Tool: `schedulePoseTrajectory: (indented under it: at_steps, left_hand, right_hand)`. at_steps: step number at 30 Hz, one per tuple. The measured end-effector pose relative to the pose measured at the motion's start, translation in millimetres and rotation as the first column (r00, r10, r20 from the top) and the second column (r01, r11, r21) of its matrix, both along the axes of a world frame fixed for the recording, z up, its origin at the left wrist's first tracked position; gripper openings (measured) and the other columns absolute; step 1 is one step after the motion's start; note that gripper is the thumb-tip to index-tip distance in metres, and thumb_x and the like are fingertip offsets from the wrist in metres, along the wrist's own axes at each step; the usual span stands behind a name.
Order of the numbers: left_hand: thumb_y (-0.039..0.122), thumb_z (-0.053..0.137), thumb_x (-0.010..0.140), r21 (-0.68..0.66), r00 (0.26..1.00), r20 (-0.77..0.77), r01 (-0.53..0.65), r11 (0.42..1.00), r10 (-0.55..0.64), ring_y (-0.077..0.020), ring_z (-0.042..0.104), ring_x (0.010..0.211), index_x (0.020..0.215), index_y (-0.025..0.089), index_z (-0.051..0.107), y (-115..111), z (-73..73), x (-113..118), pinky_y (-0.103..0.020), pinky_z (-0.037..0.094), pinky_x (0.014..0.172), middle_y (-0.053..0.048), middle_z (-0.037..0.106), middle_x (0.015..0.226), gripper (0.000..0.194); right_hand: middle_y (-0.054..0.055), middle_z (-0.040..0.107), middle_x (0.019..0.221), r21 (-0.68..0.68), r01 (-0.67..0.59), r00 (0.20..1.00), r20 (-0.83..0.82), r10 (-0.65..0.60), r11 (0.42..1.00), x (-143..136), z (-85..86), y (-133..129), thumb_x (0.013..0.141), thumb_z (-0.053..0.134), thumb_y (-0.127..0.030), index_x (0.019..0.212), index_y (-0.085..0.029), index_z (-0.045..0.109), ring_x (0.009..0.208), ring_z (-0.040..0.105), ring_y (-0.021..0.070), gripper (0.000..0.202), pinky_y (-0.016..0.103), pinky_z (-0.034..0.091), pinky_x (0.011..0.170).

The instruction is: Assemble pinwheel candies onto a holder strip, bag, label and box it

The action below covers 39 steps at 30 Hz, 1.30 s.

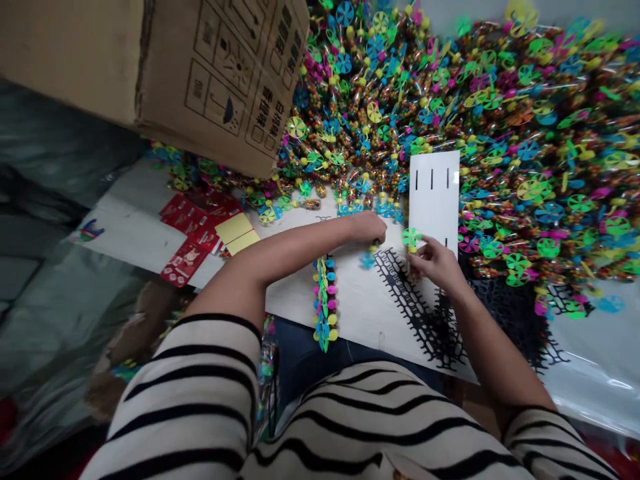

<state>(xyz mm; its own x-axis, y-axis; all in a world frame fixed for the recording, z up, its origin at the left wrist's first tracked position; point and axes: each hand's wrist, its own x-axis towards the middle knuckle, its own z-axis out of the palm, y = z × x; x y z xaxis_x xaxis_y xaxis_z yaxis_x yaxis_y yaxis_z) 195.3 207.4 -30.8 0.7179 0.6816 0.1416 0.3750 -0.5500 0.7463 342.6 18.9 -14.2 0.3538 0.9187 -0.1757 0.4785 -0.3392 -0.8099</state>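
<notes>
My right hand [436, 263] pinches a small pinwheel toy with a green wheel [412, 237] and a yellow piece under it. It is just in front of a white card with slots [434, 207]. My left hand [369, 228] is closed, its fingertips turned down and mostly hidden. A blurred blue pinwheel toy [369, 259] shows just under the left fingers and seems held there. Between my forearms lie black plastic lattice strips [407, 300]. Left of these, a tight row of pinwheel toys [325, 303] reaches the table's front edge.
A large heap of candy-filled pinwheel toys [500, 120] covers the back and right of the white table [360, 300]. A cardboard box [215, 80] overhangs the left rear. Red printed cards [187, 260] and yellow cards [237, 233] lie at left. More black lattice [505, 313] lies right.
</notes>
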Motion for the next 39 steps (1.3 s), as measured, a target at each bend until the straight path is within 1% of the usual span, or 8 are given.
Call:
schedulePoseTrajectory:
  at_steps: [5, 8, 11, 14, 20, 33, 37, 39]
  left_hand:
    - [0.018, 0.070, 0.070, 0.006, 0.990, 0.044, 0.134, 0.991, -0.134, -0.0159, 0.061, 0.085, 0.077, 0.019, 0.070, 30.6, 40.0, -43.5, -0.027, 0.047, 0.075, -0.003, 0.068, 0.090, 0.007]
    - [0.024, 0.067, 0.074, -0.078, 0.986, 0.154, -0.053, 0.996, 0.065, -0.0139, 0.061, 0.074, 0.085, 0.015, 0.069, 29.8, 56.4, -103.7, -0.025, 0.048, 0.066, -0.003, 0.066, 0.083, 0.014]
    - [0.028, 0.066, 0.075, -0.224, 0.936, 0.191, -0.251, 0.942, 0.295, -0.0095, 0.056, 0.056, 0.095, 0.013, 0.067, 1.3, 47.8, -163.4, -0.021, 0.045, 0.053, 0.000, 0.063, 0.072, 0.024]
    - [0.029, 0.066, 0.075, -0.301, 0.915, 0.137, -0.326, 0.896, 0.379, -0.0078, 0.053, 0.049, 0.104, 0.014, 0.066, -39.8, 24.6, -194.8, -0.019, 0.042, 0.048, 0.001, 0.064, 0.070, 0.033]
    - [0.021, 0.058, 0.082, -0.235, 0.951, 0.043, -0.288, 0.928, 0.306, -0.0140, 0.066, 0.074, 0.111, 0.016, 0.067, -85.9, 2.7, -190.2, -0.023, 0.052, 0.069, -0.005, 0.073, 0.095, 0.031]
    - [0.015, 0.050, 0.085, -0.125, 0.945, 0.154, -0.272, 0.954, 0.289, -0.0189, 0.065, 0.104, 0.113, 0.019, 0.069, -89.0, -16.2, -184.2, -0.031, 0.049, 0.093, -0.007, 0.071, 0.109, 0.035]
    - [0.016, 0.051, 0.083, -0.119, 0.964, 0.091, -0.239, 0.964, 0.250, -0.0179, 0.067, 0.092, 0.123, 0.017, 0.064, -81.4, -9.4, -192.5, -0.029, 0.052, 0.085, -0.007, 0.072, 0.107, 0.042]
    - [0.016, 0.052, 0.082, -0.131, 0.981, 0.022, -0.187, 0.974, 0.191, -0.0163, 0.067, 0.083, 0.126, 0.016, 0.062, -70.4, 0.7, -201.8, -0.027, 0.053, 0.076, -0.007, 0.072, 0.104, 0.045]
  right_hand:
    - [0.000, 0.066, 0.070, 0.042, -0.068, 0.933, -0.351, 0.079, 0.997, -22.7, -2.6, 7.4, 0.061, 0.079, -0.051, 0.082, -0.019, 0.061, 0.060, 0.060, 0.0158, 0.043, 0.029, 0.049, 0.057]
    - [0.001, 0.068, 0.074, 0.084, -0.096, 0.886, -0.447, 0.123, 0.992, -50.2, -6.7, 20.9, 0.056, 0.082, -0.052, 0.083, -0.019, 0.060, 0.061, 0.062, 0.0161, 0.047, 0.030, 0.052, 0.058]
    - [0.001, 0.067, 0.072, 0.148, -0.206, 0.872, -0.420, 0.250, 0.967, -77.9, -12.3, 38.3, 0.063, 0.077, -0.055, 0.080, -0.019, 0.063, 0.062, 0.062, 0.0163, 0.042, 0.031, 0.052, 0.060]
    - [0.002, 0.065, 0.072, 0.225, -0.330, 0.880, -0.279, 0.385, 0.917, -100.1, -15.3, 54.2, 0.071, 0.072, -0.053, 0.077, -0.018, 0.066, 0.068, 0.061, 0.0175, 0.036, 0.033, 0.051, 0.067]
    - [0.004, 0.063, 0.081, 0.314, -0.452, 0.838, -0.171, 0.518, 0.835, -120.9, -12.4, 66.7, 0.078, 0.065, -0.047, 0.089, -0.019, 0.066, 0.063, 0.060, 0.0153, 0.031, 0.030, 0.048, 0.062]
    - [0.004, 0.062, 0.077, 0.373, -0.459, 0.860, -0.044, 0.509, 0.806, -139.0, -20.7, 81.2, 0.079, 0.066, -0.045, 0.083, -0.018, 0.065, 0.070, 0.057, 0.0164, 0.027, 0.030, 0.047, 0.065]
    - [0.006, 0.068, 0.094, 0.360, -0.568, 0.772, -0.078, 0.631, 0.740, -111.3, -14.7, 89.3, 0.080, 0.065, -0.035, 0.100, -0.019, 0.069, 0.081, 0.062, 0.0175, 0.026, 0.031, 0.051, 0.073]
    - [0.006, 0.070, 0.095, 0.258, -0.587, 0.790, -0.024, 0.613, 0.767, -81.1, -13.3, 93.5, 0.081, 0.064, -0.029, 0.106, -0.020, 0.069, 0.079, 0.064, 0.0175, 0.027, 0.032, 0.052, 0.074]
